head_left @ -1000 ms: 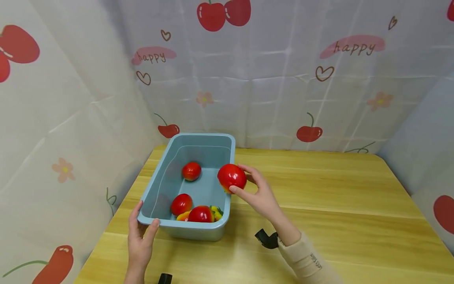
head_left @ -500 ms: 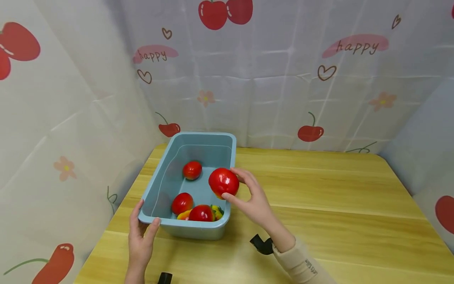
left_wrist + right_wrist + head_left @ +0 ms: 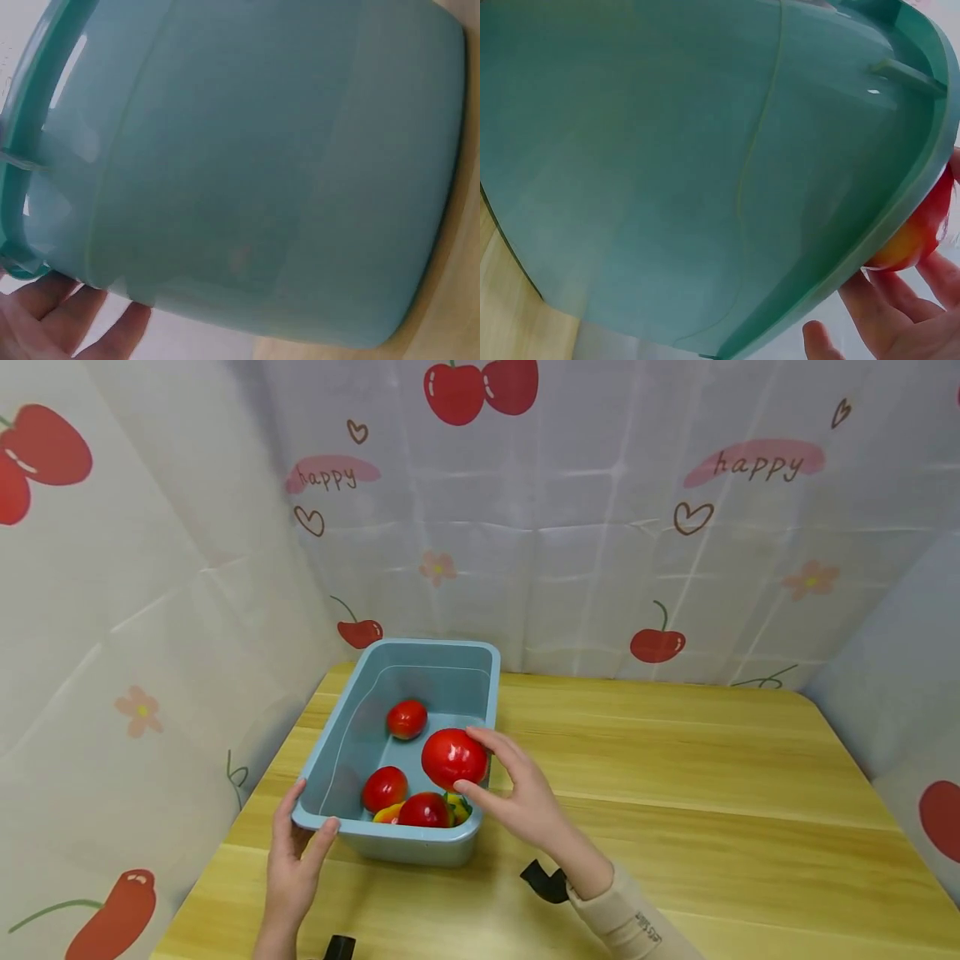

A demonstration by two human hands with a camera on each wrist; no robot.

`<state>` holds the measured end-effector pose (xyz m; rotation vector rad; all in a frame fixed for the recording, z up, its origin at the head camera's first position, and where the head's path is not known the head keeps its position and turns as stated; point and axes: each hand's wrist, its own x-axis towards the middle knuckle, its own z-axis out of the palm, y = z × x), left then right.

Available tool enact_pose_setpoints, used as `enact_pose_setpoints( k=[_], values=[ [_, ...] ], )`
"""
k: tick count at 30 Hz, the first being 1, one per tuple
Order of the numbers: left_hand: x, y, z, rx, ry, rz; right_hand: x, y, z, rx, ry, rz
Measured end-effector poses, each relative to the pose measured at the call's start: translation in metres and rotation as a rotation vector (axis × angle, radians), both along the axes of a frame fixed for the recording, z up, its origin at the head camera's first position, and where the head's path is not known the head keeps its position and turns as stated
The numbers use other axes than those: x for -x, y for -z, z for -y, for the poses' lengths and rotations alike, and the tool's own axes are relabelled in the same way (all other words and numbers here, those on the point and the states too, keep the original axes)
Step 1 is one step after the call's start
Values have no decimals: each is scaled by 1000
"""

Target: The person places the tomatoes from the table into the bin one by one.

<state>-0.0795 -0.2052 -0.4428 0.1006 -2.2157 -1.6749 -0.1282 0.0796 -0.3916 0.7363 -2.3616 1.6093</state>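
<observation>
A light-blue plastic bin [image 3: 395,832] stands on the table's left side. My left hand [image 3: 294,870] grips its near-left corner, thumb at the front rim and fingers along the left side; the left wrist view shows those fingers [image 3: 124,330] against the wall. My right hand [image 3: 517,789] pinches a round red fruit [image 3: 452,758] between thumb and fingers, over the bin's right rim. A yellow-orange patch shows on this fruit's underside in the right wrist view. Inside the bin lie a red fruit [image 3: 407,719] farther back, another red fruit [image 3: 385,789] and a darker red fruit [image 3: 424,810] nearer the front.
Beside the darker fruit are yellow-and-red pieces, partly hidden by it. The wooden table [image 3: 675,793] extends to the right of the bin. A cherry-printed curtain [image 3: 525,568] hangs behind and at the sides. Black wrist-camera parts [image 3: 546,882] show below the right hand.
My right hand has carried the red fruit left and slightly toward me, from the bin's right edge to over its inside. The left hand and the bin stay in place.
</observation>
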Motion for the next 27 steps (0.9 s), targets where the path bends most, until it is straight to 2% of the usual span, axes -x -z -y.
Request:
enact_pose_setpoints(
  k=[9,13,16,18,23,25,27],
  values=[
    [-4,-14,4,64,26,87,-2,3,7,-98,-15,-46],
    [-7,-20,1,91,33,156,-4,7,5,-75,0,-57],
    [-10,-24,-3,98,24,151,-7,11,2,-34,32,-63],
    [-13,-24,-7,138,-30,85,-10,14,1,-10,63,-56],
    [-20,-22,-18,324,-187,-242,-15,21,-6,26,118,5],
    [-21,-25,-24,378,-187,-377,-17,23,-10,29,118,23],
    [-22,-29,-31,402,-158,-509,-19,26,-14,16,115,34]
  ],
)
